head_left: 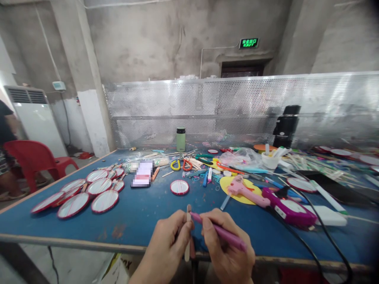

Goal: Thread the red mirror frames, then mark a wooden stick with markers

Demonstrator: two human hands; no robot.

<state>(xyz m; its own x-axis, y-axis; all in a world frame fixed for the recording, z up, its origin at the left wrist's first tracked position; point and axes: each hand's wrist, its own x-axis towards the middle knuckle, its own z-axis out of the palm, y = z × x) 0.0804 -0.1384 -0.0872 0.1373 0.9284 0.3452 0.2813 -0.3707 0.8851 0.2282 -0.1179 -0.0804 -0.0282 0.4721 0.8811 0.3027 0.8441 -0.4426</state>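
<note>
My left hand (169, 241) is closed around a pale wooden craft stick (188, 232), held upright at the near edge of the blue table (142, 209). My right hand (226, 246) grips a purple marker pen (220, 231) like a pencil, with its tip touching the upper part of the stick. Both hands sit close together, just above the table's front edge.
Several red-rimmed round discs (89, 193) lie at the left, and one more disc (179, 187) sits mid-table. Pink (247, 193) and purple (291, 211) glue guns with black cables lie at the right. Scissors (181, 164), a green bottle (181, 139) and a white cup (271, 159) stand farther back. A person stands by a red chair (32, 157).
</note>
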